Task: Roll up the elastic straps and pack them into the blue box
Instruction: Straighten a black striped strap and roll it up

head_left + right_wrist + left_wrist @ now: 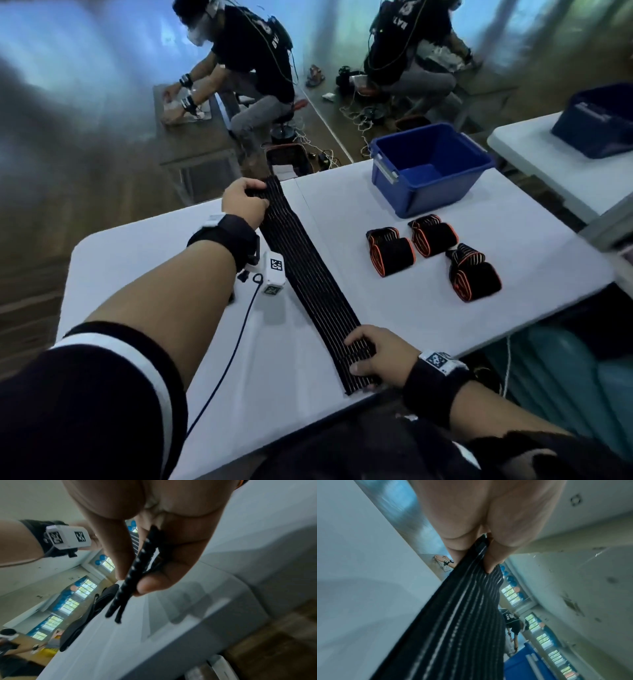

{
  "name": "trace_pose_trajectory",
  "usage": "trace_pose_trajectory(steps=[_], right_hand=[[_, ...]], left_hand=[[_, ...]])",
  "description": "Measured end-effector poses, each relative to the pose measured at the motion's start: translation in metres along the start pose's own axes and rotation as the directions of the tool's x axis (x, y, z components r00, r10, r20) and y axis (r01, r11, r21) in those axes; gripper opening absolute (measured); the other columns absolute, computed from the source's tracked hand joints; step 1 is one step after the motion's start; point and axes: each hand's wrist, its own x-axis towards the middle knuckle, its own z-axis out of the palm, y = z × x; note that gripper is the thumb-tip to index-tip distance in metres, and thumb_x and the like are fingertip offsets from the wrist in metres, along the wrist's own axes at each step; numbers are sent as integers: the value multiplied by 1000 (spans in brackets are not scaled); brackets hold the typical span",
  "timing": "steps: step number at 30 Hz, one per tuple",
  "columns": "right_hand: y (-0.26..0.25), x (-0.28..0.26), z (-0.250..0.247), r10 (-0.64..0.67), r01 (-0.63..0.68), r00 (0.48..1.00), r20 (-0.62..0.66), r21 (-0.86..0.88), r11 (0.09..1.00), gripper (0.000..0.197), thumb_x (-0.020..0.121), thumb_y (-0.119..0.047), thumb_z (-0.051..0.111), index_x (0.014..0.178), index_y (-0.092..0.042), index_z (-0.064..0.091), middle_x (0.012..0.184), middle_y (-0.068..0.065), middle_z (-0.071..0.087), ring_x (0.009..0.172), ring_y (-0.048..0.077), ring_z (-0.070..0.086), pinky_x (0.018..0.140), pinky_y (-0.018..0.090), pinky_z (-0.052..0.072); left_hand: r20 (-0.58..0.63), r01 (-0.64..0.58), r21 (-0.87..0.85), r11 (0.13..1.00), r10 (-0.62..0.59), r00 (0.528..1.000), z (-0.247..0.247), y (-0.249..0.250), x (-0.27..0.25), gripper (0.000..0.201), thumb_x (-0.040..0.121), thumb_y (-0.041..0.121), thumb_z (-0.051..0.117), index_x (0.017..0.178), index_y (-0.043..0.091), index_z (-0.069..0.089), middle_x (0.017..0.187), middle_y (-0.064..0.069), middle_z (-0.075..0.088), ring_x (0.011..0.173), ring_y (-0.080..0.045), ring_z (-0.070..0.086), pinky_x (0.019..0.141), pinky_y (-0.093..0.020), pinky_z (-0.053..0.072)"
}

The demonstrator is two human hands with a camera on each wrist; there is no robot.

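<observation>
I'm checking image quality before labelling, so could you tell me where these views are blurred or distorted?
Head view: wide-angle bending, smeared left edge; the strap, both hands and the blue box are sharp. Left wrist view: the strap streaks with motion blur. Right wrist view: soft throughout, the right hand looms large and dim.

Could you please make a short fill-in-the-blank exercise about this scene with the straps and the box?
1. The long black strap lies stretched flat, held at its ends by ____ hands.
2. Beside it on the white table lie ____ rolled straps with orange edges.
3. The blue box holds ____ straps so far.
4. The right hand grips the strap's ____ end.

Missing words: both; three; no; near
</observation>
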Motion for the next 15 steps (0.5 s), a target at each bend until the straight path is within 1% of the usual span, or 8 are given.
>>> trace_pose_trajectory(steps=[1,2,5,7,8,11,12,15], right_hand=[[4,-4,3,25,-25,1000,-8,61,998,41,76,-2,77,105,-26,59,108,18,63,67,24,63,56,33,54],[10,-8,6,32,-29,999,-26,100,995,43,77,1,75,107,-22,55,107,20,63,59,24,61,53,34,52],[22,-16,12,41,-33,992,-120,68,997,43,76,2,72,107,-21,53,101,12,64,47,7,54,49,26,47],[29,-19,15,68,-60,981,-180,45,997,46,73,-1,78,104,-27,56,96,4,65,49,-1,53,55,23,50],[32,-20,18,80,-75,977,-197,37,997,48,72,-1,80,103,-29,57,95,0,66,52,-2,53,60,23,52],[40,-24,29,94,-90,969,-228,29,996,50,70,-2,80,103,-32,58,93,-7,65,58,3,53,71,32,55],[42,-25,32,89,-86,968,-236,24,996,50,70,-3,80,103,-33,57,92,-8,65,58,4,53,70,32,55],[42,-26,38,74,-88,968,-240,-46,995,48,73,-8,77,102,-39,54,95,-9,62,61,3,53,64,20,49]], left_hand=[[13,12,36,999,-12,1000,4,-10,3,29,82,-8,67,94,18,65,96,-4,66,88,-20,65,81,-31,57],[27,24,67,997,-26,999,8,-20,7,30,81,-8,68,92,20,65,95,-4,66,88,-20,65,81,-31,57],[93,75,127,989,-87,992,20,-45,18,32,80,-7,69,95,21,69,97,-4,66,91,-23,66,84,-31,57],[147,98,165,982,-122,982,30,-59,24,35,79,-8,72,102,18,70,102,-5,65,92,-23,64,83,-28,54],[164,110,170,979,-139,977,35,-64,27,36,77,-7,74,102,19,69,103,-5,65,93,-23,64,83,-29,54],[177,140,158,978,-168,970,47,-77,34,39,74,-8,77,98,19,66,103,-5,66,95,-25,66,84,-33,58],[174,142,158,977,-170,970,49,-80,37,39,73,-8,76,99,19,66,103,-6,66,96,-26,67,83,-33,58],[150,120,179,976,-147,978,53,-87,47,39,73,-5,76,102,20,67,105,-6,67,98,-25,68,84,-34,59]])
